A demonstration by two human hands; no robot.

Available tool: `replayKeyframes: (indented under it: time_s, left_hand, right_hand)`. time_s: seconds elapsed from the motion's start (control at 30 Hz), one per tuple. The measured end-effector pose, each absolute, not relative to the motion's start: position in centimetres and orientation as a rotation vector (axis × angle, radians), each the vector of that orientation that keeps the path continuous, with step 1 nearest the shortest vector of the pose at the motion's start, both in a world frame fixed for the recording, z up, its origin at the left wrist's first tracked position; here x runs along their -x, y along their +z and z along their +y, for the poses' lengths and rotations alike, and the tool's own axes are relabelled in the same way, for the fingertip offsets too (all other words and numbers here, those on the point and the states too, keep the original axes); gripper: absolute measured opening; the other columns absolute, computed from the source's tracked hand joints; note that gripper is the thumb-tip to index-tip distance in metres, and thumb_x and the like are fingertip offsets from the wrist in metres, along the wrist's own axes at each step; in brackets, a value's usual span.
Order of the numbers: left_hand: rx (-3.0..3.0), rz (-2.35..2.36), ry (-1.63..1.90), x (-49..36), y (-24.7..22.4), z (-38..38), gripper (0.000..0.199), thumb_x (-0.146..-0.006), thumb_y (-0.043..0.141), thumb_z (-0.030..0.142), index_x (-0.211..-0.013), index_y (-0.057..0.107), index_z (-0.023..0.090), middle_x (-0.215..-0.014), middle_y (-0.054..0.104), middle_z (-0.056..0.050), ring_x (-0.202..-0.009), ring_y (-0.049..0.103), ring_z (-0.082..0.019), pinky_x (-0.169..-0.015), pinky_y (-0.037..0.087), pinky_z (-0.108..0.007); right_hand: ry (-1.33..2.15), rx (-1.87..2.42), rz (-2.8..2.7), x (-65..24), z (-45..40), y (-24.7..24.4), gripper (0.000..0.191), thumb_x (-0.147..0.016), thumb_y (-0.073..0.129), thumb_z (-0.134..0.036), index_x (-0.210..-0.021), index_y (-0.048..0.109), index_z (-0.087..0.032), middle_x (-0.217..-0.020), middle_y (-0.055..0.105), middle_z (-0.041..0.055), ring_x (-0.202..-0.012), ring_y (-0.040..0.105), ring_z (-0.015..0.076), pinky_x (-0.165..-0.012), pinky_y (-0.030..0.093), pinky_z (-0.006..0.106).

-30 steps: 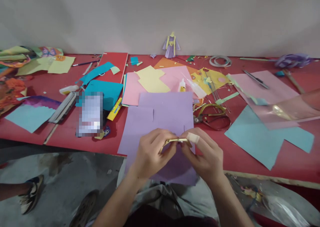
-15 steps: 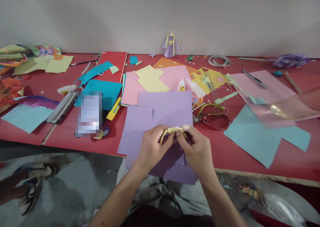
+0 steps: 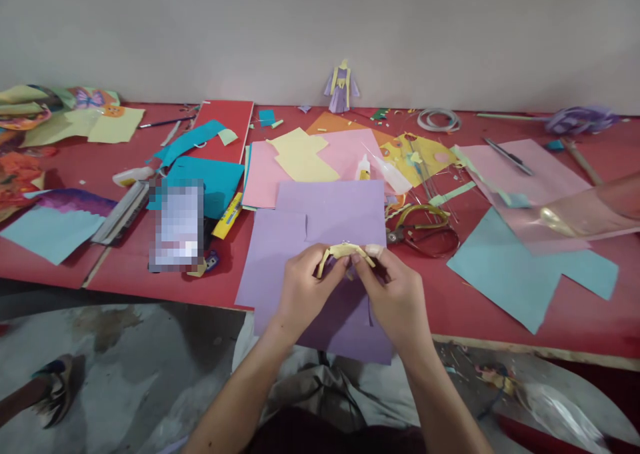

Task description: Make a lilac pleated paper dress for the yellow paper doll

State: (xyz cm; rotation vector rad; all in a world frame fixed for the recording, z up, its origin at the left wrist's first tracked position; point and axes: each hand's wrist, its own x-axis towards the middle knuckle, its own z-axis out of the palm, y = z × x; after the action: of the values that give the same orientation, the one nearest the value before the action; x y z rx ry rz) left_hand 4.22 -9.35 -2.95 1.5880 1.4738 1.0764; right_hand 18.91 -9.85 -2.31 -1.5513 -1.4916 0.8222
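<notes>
Between my two hands is a small curved yellow paper piece, its ends hanging down on both sides. My left hand pinches its left part, thumb in front. Thumb and fingers of my right hand close on the right part; a light wrap covers one fingertip. Both thumbs nearly meet at the middle. Purple sheets lie beneath the hands, over the table's front edge. A purple and yellow paper doll figure stands upright against the wall.
On the red table are a phone, a yellow glue stick, pliers, a glue bottle, blue sheets and a pen. Another person's arm reaches in from the right.
The yellow piece is tilted so more of its face shows, and my thumbs have shifted slightly along it. At lower left, one of the other person's feet has left view.
</notes>
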Motion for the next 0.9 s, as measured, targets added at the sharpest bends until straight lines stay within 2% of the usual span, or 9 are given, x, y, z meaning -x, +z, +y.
replayKeyframes:
  time_s: [0.17,0.37,0.57,0.77,0.9]
  left_hand:
    - [-1.505,1.426,1.032,-4.1,-3.1,-9.1,0.022,-0.092,0.064,0.036,-0.086,0.071,0.016,-0.066,0.061,0.003,-0.058,0.048,-0.01,-0.057,0.036,-0.021]
    - [-1.414,1.335,0.999,-3.9,-2.8,-9.0,0.017,-0.089,0.066,0.033,-0.088,0.07,0.017,-0.074,0.068,0.002,-0.065,0.055,-0.011,-0.062,0.041,-0.021]
    - [-1.492,1.41,1.012,-4.0,-2.9,-8.9,0.01,-0.087,0.066,0.025,-0.087,0.071,0.017,-0.065,0.059,0.005,-0.058,0.047,-0.009,-0.056,0.035,-0.02]
    - [-1.665,1.484,1.093,-4.2,-3.1,-9.1,0.012,-0.088,0.067,0.023,-0.079,0.067,0.016,-0.069,0.063,0.003,-0.063,0.054,-0.009,-0.062,0.04,-0.02]
    - [-1.718,1.478,1.146,-4.3,-3.2,-9.4,0.008,-0.089,0.066,0.02,-0.082,0.067,0.017,-0.075,0.067,0.002,-0.068,0.059,-0.01,-0.066,0.043,-0.02]
  right_hand:
    - [0.848,1.565,-1.529,-19.1,-9.9,-2.0,0.02,-0.094,0.059,-0.036,-0.089,0.069,-0.02,-0.081,0.073,0.0025,-0.072,0.068,0.0167,-0.068,0.051,0.025]
    - [0.841,1.578,-1.547,-19.3,-10.0,-2.2,0.019,-0.094,0.058,-0.035,-0.087,0.068,-0.02,-0.08,0.073,0.0028,-0.07,0.067,0.0164,-0.066,0.05,0.025]
    - [0.839,1.531,-1.608,-19.5,-9.9,-2.4,0.011,-0.09,0.061,-0.029,-0.087,0.067,-0.02,-0.083,0.073,0.0026,-0.076,0.068,0.0172,-0.07,0.049,0.025]
    - [0.842,1.596,-1.5,-18.7,-10.0,-2.7,0.015,-0.089,0.062,-0.032,-0.081,0.065,-0.02,-0.075,0.069,0.0,-0.067,0.062,0.0144,-0.063,0.046,0.023]
    - [0.79,1.635,-1.475,-18.4,-9.7,-2.9,0.017,-0.088,0.061,-0.032,-0.075,0.062,-0.02,-0.068,0.065,-0.0014,-0.064,0.059,0.0138,-0.061,0.044,0.024]
